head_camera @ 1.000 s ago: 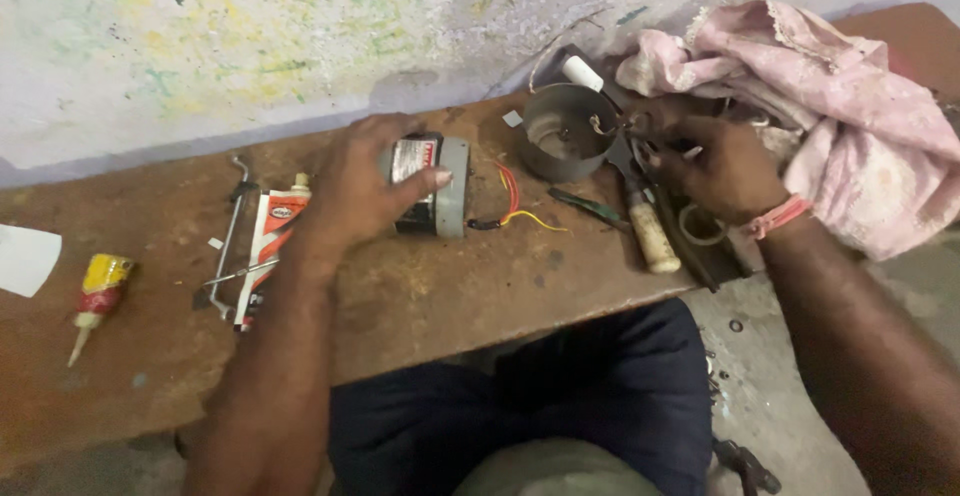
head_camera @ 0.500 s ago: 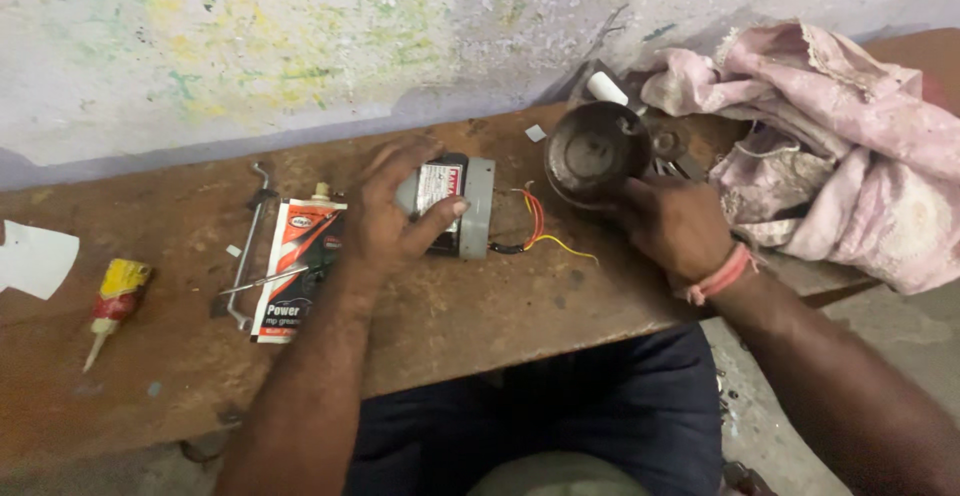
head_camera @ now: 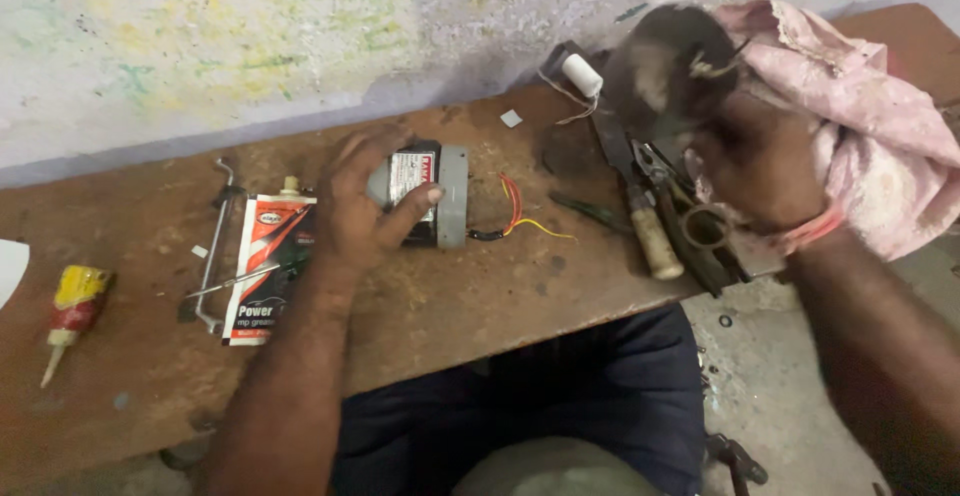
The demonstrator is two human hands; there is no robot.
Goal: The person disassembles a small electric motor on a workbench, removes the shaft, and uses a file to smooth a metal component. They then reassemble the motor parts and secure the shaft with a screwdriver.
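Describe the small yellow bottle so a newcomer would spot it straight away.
Start at the long brown wooden bench and go to its far left end, past the grease sachet and metal tool. The bottle lies alone there: yellow body, red band, pale tapering nozzle pointing toward the bench's near edge.
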